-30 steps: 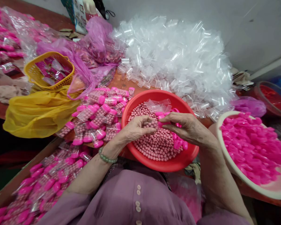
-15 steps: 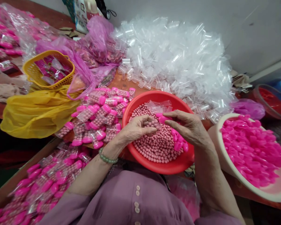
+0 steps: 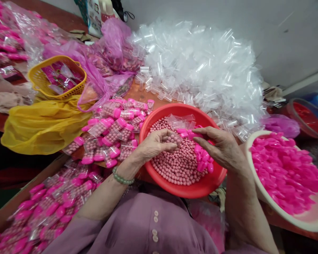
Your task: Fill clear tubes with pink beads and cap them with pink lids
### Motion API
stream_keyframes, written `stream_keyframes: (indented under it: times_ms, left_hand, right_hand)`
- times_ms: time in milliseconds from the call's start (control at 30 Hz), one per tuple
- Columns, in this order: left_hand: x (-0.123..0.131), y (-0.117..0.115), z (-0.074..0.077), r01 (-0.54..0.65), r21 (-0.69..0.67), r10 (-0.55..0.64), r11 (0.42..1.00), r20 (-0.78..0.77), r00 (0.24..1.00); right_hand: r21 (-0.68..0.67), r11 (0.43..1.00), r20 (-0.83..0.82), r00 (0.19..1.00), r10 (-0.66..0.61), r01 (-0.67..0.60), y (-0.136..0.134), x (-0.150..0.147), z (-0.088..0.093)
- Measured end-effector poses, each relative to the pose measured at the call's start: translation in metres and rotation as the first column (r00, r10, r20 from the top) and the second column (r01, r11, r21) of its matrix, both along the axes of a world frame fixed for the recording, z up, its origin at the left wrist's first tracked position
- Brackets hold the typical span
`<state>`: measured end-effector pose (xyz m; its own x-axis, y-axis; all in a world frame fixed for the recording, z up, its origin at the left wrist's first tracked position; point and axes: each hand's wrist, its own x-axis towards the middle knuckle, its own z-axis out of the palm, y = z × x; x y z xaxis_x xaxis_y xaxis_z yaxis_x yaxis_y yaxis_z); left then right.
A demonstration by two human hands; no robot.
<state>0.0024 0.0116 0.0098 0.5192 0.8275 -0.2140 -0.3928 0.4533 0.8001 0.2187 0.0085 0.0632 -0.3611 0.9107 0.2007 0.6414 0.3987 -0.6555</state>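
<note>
My left hand (image 3: 157, 143) is closed around a small clear plastic bottle (image 3: 175, 138) filled with pink beads, held over the red basin (image 3: 184, 192). To its right is my right hand (image 3: 217, 143), with a pink cap (image 3: 193, 134) between its thumb and fingertips, a short gap from the bottle. Below both hands, loose pink beads (image 3: 175, 169) cover much of the basin's floor. Several pink caps (image 3: 202, 158) lie on the beads at the right, partly hidden under my right hand. Some clear bottles (image 3: 181, 121) rest at the basin's far side.
Capped, bead-filled bottles (image 3: 111, 130) are piled left of the basin, with more in a drawer (image 3: 53, 204) below. A large heap of clear bottles (image 3: 198, 63) stands behind. At right, a white tub (image 3: 254, 141) holds pink caps. A yellow basket (image 3: 33, 77) sits at left.
My right hand has shifted slightly to the right, away from the bottle, with the pink cap at its fingertips. My left hand keeps its grip on the bottle, nearly in place.
</note>
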Motion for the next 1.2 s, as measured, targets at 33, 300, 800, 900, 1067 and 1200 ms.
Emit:
stream_keyframes:
  times_ms: [33,300,800,900,1067,1200]
  left_hand:
    - [0.0,0.0,0.0,0.001,-0.005,-0.001,1.0,0.007,1.0]
    - [0.001,0.0,-0.002,0.02,0.102,-0.015,0.995,-0.048,0.999]
    - [0.001,0.001,-0.003,0.07,0.129,-0.065,0.989,-0.041,0.997]
    - [0.001,0.001,-0.003,0.056,0.162,-0.044,0.985,-0.078,0.996]
    - [0.003,0.001,-0.008,0.03,0.191,-0.011,0.981,-0.099,0.995]
    - [0.003,0.001,-0.011,0.022,0.181,-0.003,0.983,-0.103,0.995]
  right_hand:
    - [-0.002,0.999,-0.086,0.995,-0.051,0.051,0.0,-0.005,-0.005]
    - [-0.124,0.979,-0.473,0.858,-0.2,0.16,-0.001,-0.053,-0.027]
    - [-0.034,0.985,-0.396,0.903,-0.167,0.167,-0.004,-0.055,-0.035]
    - [0.001,0.989,-0.336,0.932,-0.137,0.146,-0.004,-0.05,-0.029]
    - [0.067,0.994,-0.189,0.979,-0.075,0.089,-0.003,-0.049,-0.022]
    - [0.137,0.99,-0.075,0.997,-0.007,0.017,0.0,-0.052,-0.023]
